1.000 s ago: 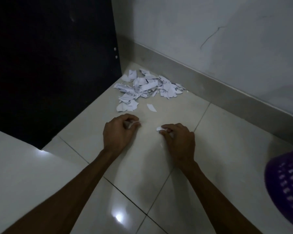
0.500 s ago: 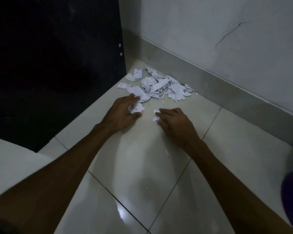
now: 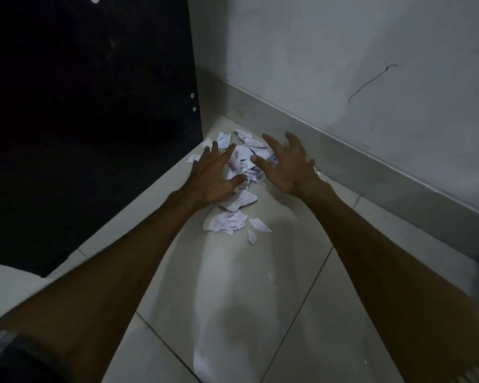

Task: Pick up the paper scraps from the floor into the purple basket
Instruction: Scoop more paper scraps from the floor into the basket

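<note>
White torn paper scraps [image 3: 239, 172] lie heaped on the glossy cream-tiled floor [image 3: 233, 299], pushed into the far corner where a black panel [image 3: 89, 120] meets the grey-white wall [image 3: 343, 56] and its pale skirting strip [image 3: 371, 161]. The heap runs from that corner toward the viewer, ending in a looser clump and two small separate pieces just beside it on the near side. The left hand [image 3: 212, 175] lies palm-down on the left edge of the heap, fingers spread wide and gripping nothing, with scraps showing past its fingertips and under its thumb. The right hand [image 3: 284, 165] is over the right side of the heap, fingers splayed and slightly curled, likewise empty; whether its palm touches the paper cannot be told. Both bare forearms reach in from the near edge of the view. A dark crack [image 3: 371, 81] runs across the wall above the skirting. The purple basket cannot be made out in this view.
</note>
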